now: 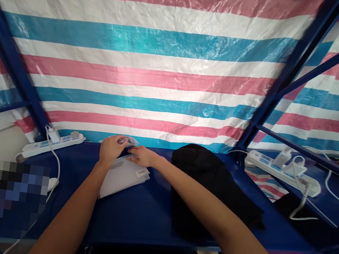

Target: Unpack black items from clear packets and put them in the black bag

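Both my arms reach across a blue table (132, 210). My left hand (111, 149) is closed, pinching the top edge of a thin grey plastic bag (127, 141) near the back of the table. My right hand (144, 157) lies with its fingers together, pressing down on the top of a stack of white flat bags or envelopes (122, 176). The stack lies on the table under both hands, with a small label (142, 173) on its right corner. What is inside the grey bag is too small to make out.
A black garment (212, 183) lies in a heap right of the stack. A white power strip (53, 144) with a plug and cable sits at the back left; another power strip (283, 167) with chargers is on the right. A striped tarp (153, 66) hangs behind blue frame posts.
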`<state>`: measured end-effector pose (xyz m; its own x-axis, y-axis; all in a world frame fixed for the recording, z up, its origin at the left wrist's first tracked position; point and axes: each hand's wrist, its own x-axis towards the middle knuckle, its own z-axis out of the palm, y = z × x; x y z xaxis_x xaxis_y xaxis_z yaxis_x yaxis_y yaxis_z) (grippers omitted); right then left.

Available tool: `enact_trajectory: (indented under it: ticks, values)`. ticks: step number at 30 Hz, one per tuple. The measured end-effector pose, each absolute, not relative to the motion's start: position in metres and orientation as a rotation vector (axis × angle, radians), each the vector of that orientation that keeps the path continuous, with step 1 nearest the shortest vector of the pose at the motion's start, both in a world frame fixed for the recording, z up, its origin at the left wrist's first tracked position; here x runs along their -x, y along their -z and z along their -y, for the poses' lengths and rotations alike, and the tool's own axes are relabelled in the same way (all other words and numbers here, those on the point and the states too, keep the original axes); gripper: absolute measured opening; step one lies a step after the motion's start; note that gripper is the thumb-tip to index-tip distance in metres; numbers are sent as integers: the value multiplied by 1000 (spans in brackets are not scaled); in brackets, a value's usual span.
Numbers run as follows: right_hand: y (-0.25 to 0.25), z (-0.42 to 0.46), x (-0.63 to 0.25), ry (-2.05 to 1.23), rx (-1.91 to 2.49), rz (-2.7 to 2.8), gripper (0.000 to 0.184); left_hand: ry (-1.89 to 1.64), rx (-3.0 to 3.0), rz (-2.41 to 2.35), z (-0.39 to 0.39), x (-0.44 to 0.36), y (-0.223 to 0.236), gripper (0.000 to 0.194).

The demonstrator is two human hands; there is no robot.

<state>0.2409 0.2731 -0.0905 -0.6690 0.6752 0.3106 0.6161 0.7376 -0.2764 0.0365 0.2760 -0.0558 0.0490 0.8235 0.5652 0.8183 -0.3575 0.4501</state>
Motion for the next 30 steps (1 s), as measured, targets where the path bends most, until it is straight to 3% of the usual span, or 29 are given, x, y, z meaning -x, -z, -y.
enact_trajectory:
  ticks: [6, 10, 16, 20, 23, 26, 30]
  values:
    - [99, -280, -219, -143, 921, 2651, 39, -1563, -2062, -1852, -275, -6, 57, 34]
    - [101, -261, -232, -134, 793, 2670, 25, -1569, -2071, -1805, -269, -6, 58, 29]
    - [96, -205, -285, -253, 643, 2670, 20, -1418, -2282, -1587, -255, -33, 60, 24]
    - [75, -197, -311, -413, 805, 2533, 33, -1255, -2420, -1393, -245, -55, 65, 22]
    - [64, -209, -316, -308, 968, 2234, 46, -1210, -2409, -1292, -242, -67, 73, 11]
    - [73, -222, -314, -203, 950, 2158, 51, -1186, -2333, -1198, -241, -76, 81, 15]
    - [99, -229, -314, -222, 933, 2105, 25, -1056, -2373, -1025, -238, -84, 86, 18]
